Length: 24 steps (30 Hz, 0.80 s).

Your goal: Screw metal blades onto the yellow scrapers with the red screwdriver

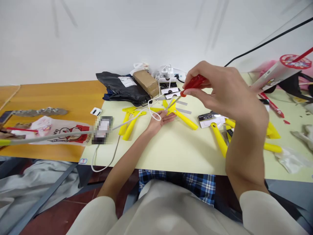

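Observation:
My right hand [220, 88] is closed around the red handle of a screwdriver [197, 82], held tilted above the table. Its shaft points down and left to the head of a yellow scraper [184, 119]. That scraper lies across my left hand [161, 122], which holds its head from below, palm up, with some fingers stretched out. Just left of this hand, more yellow scrapers [129, 125] rest on the table. Flat grey metal strips [183, 111] lie behind the held scraper. A white cable [154, 114] loops in front of my left hand.
Behind are a black plastic parcel [122, 88], a brown cardboard box [146, 82] and plugged-in chargers [168, 73]. Right of centre lie packaged yellow tools [220, 138]; a tall cup [276, 73] stands beyond. A blurred-out phone [102, 130] is at the left. Part of another person shows far left.

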{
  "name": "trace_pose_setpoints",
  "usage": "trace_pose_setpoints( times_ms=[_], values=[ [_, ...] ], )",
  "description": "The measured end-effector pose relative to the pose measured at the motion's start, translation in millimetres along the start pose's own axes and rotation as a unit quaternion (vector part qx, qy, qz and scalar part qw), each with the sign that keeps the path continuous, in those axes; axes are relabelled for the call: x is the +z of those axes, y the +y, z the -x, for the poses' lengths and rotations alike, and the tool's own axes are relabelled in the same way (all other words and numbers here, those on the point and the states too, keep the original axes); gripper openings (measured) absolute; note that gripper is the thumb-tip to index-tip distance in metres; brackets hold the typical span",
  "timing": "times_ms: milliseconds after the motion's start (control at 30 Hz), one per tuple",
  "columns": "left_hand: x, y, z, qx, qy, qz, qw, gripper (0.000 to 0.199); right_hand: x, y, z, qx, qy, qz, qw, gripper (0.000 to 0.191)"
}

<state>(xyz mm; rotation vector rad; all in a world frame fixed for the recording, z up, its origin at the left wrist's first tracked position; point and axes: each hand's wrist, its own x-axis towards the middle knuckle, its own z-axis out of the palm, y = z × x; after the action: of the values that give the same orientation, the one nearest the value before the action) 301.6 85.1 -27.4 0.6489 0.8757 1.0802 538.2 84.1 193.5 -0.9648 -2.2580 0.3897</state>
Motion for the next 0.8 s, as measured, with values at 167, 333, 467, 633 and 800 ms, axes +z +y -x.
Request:
trace_pose_setpoints(
  times_ms=[167, 333, 467, 633, 800],
  values=[
    [-2.4, -2.3, -0.3, 0.005, -0.003, -0.006, 1.000, 0.030, 7.1, 8.6, -5.4, 0.029, -0.003, -0.045, 0.999, 0.033],
    [-0.6, -1.6, 2.3, 0.000, 0.002, -0.014, 1.000, 0.034, 5.9, 9.3, -4.5, 0.035, -0.017, -0.064, 0.997, 0.034],
    [-1.5, -2.9, 2.1, 0.004, -0.005, -0.007, 1.000, 0.037, 3.5, 6.2, -3.6, 0.033, -0.037, -0.021, 0.999, 0.019],
    [-2.1, -3.6, 1.1, -0.003, -0.002, -0.008, 1.000, 0.038, -0.1, 1.7, -3.1, 0.037, -0.051, -0.003, 0.998, 0.012],
    [-1.0, -2.6, 1.4, -0.010, 0.001, 0.000, 1.000, 0.035, 0.3, 0.5, -2.9, 0.037, -0.055, -0.008, 0.998, 0.013]
  ],
)
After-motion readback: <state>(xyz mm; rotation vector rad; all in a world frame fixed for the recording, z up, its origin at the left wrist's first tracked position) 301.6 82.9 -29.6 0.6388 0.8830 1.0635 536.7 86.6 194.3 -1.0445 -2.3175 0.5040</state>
